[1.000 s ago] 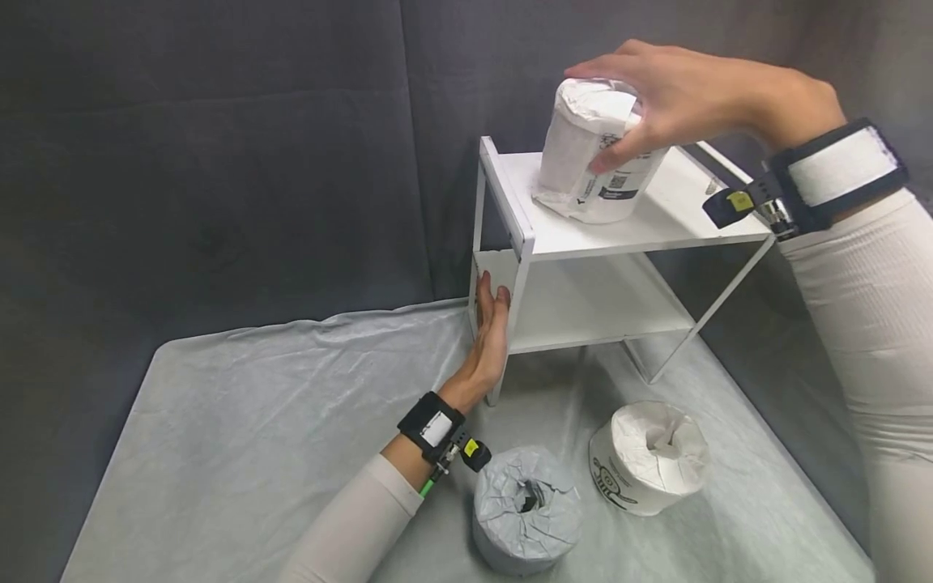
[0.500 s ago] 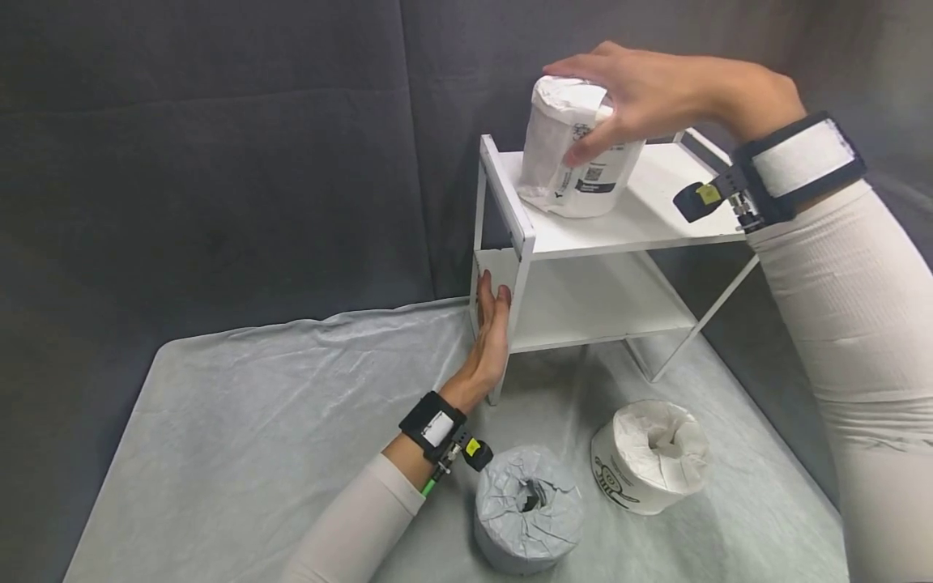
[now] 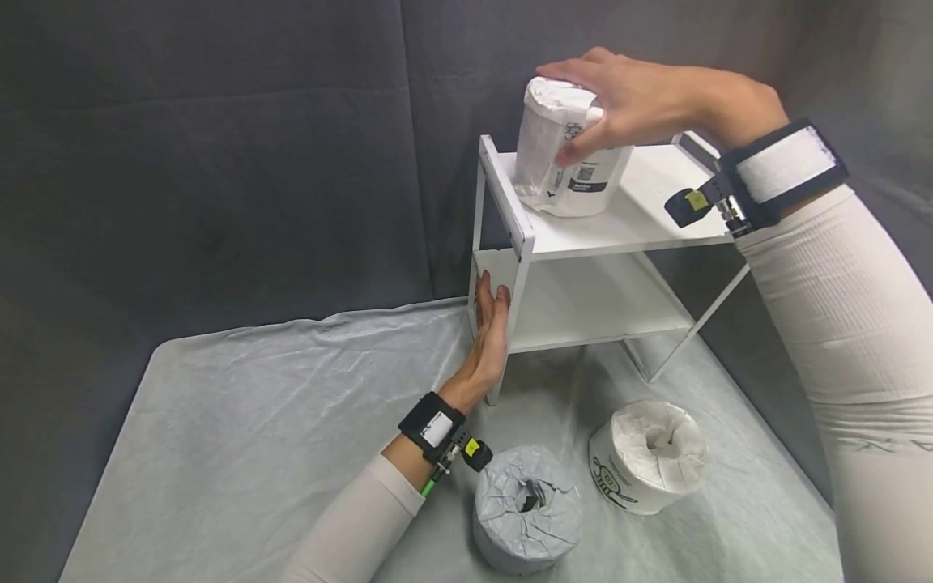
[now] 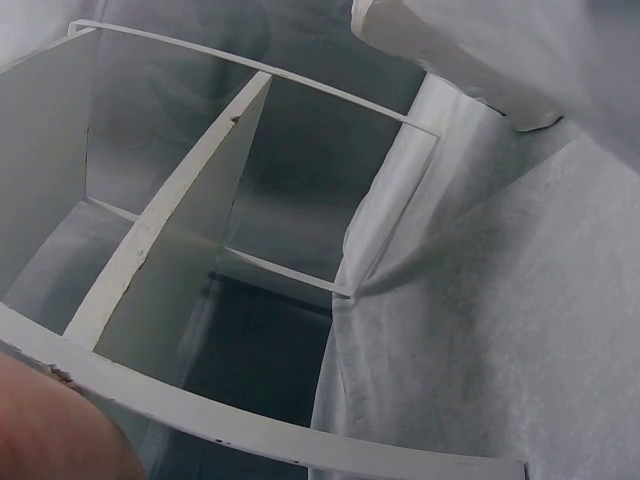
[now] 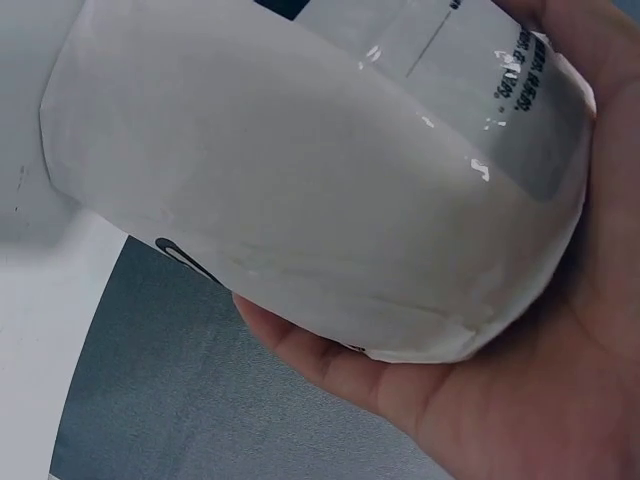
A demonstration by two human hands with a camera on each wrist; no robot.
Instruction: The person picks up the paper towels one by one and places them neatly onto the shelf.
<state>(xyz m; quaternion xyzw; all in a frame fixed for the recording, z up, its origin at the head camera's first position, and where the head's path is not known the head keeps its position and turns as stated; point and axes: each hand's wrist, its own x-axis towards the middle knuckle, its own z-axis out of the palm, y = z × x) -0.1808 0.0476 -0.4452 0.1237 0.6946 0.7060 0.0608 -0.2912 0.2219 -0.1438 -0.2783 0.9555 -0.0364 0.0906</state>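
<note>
My right hand (image 3: 645, 101) holds a white paper-wrapped toilet roll (image 3: 543, 146) from above, thumb on its printed front and fingers over the top. The roll stands at the left end of the top board of a white two-tier shelf (image 3: 670, 190), tilted slightly. In the right wrist view the palm (image 5: 560, 400) curves round the wrapped roll (image 5: 300, 180). Low on the shelf's left side, my left hand (image 3: 487, 344) rests with straight fingers against the end of the lower board. Only a bit of that hand (image 4: 60, 430) shows in the left wrist view, beside the frame.
Two more wrapped rolls stand in front of the shelf on the grey cloth: a grey-blue roll (image 3: 525, 518) and a white printed roll (image 3: 645, 461). Dark grey curtain (image 3: 255, 162) hangs behind. The grey cloth (image 3: 277, 421) spreads out at the left.
My right hand and the toilet roll have moved left along the top board, towards its left rail. The left hand and the two other rolls look the same.
</note>
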